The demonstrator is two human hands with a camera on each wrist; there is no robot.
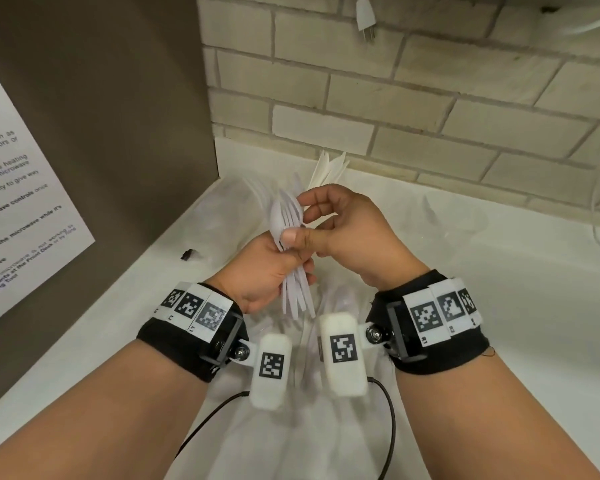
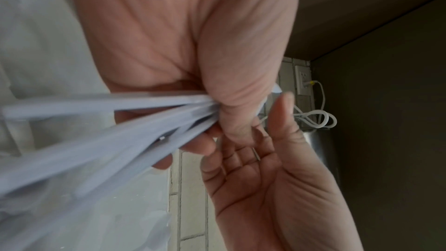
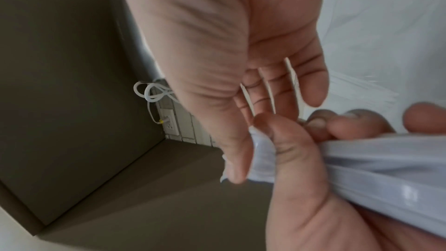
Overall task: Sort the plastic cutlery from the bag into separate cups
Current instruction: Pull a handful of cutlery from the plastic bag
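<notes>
My left hand [image 1: 274, 268] grips a fanned bundle of white plastic cutlery [image 1: 293, 289], forks and spoons, by the necks; the handles point down at me. In the left wrist view its thumb clamps the cutlery bundle [image 2: 135, 114]. My right hand [image 1: 343, 230] is at the bundle's heads with relaxed fingers, its thumb and forefinger touching the fork tines [image 1: 288, 216]. In the right wrist view that thumb lies beside the heads [image 3: 260, 156]. White knives [image 1: 329, 168] stand upright behind my hands, their base hidden. Faint clear cups [image 1: 243, 199] stand on the counter. The clear bag [image 1: 291, 427] lies under my wrists.
A brown appliance wall [image 1: 101, 133] with a paper notice [image 1: 18, 209] closes off the left. A brick wall [image 1: 413, 109] runs along the back, with a white plug [image 1: 366, 19] hanging from above. A small black object [image 1: 189, 253] lies on the white counter [image 1: 499, 278].
</notes>
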